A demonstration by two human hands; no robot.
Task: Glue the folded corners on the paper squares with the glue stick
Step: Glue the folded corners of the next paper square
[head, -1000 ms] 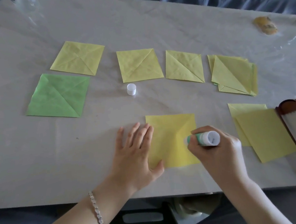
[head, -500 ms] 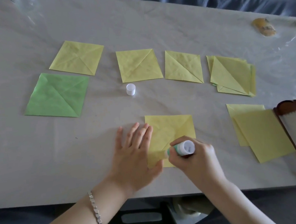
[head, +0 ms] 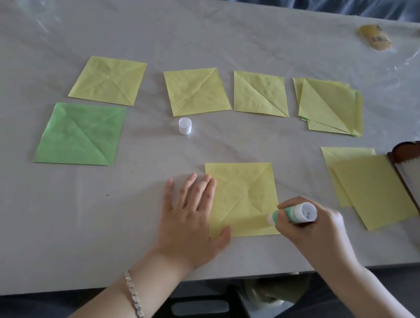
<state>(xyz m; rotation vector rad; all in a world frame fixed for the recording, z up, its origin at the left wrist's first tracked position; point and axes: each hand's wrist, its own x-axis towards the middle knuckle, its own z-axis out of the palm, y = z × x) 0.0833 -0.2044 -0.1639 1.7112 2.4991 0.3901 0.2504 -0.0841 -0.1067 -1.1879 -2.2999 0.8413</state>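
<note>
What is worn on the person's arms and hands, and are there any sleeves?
No sleeves or gloves show on either side. The left hand has a silver-coloured bracelet of small links at its wrist. The right hand has nothing on its wrist, and no rings are visible.

Worked square [head: 244, 196]: lay on the table [head: 60, 231] at your 12 o'clock.
Left hand [head: 191, 222]: you rested it on that square's 9 o'clock edge.
Glue stick [head: 294, 213]: in your right hand [head: 313, 233], tip on the square at its 4 o'clock.
Cap [head: 185, 125]: stood apart at the square's 11 o'clock.
Stack [head: 329, 105]: lay at its 1 o'clock.
</note>
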